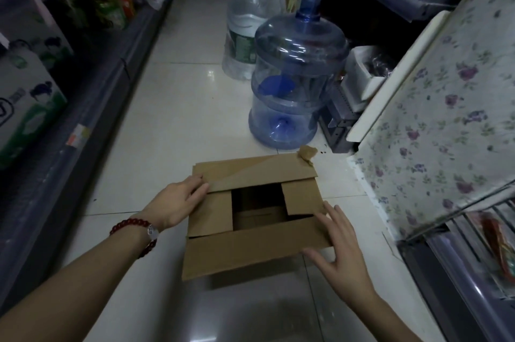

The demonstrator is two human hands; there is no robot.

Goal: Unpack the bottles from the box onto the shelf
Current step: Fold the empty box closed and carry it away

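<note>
I have both bare arms reaching forward and down. My left hand (178, 203) lies palm-down, fingers together and stretched flat, wrist slightly bent — a red bead bracelet (136, 233) circles it. My right hand (338, 251) is spread wide, fingers splayed and thumb out, also palm-down — neither hand curled into a grip.

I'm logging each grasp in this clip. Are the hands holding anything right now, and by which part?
Nothing is lifted. The left hand rests on the cardboard box's far flap, and the right hand presses the near flap's right end; fingers flat, not gripping.
</note>
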